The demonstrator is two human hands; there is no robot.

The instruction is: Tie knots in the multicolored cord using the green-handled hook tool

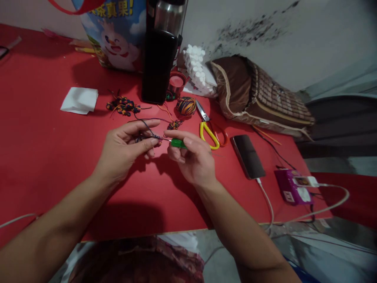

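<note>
My left hand (129, 143) pinches a small dark multicoloured crochet piece (159, 142) between thumb and fingers. Dark yarn (146, 125) runs up over that hand's index finger. A crochet hook with a green handle (178, 143) is gripped in my right hand (193, 157), and its thin metal shaft reaches to the crochet piece. Just beyond the hands lies a small multicoloured crocheted bit (174, 125). Behind it sits a ball of variegated yarn (186, 106). Several finished-looking crocheted pieces (123, 106) lie in a cluster farther left.
Yellow-and-red-handled scissors (209, 133) lie right of the hands. A phone (249, 156) with a white cable is beyond them, near a purple box (290, 186). A black phone (159, 67) stands upright at the back, before a printed bag (118, 43). Folded tissue (79, 100) lies left.
</note>
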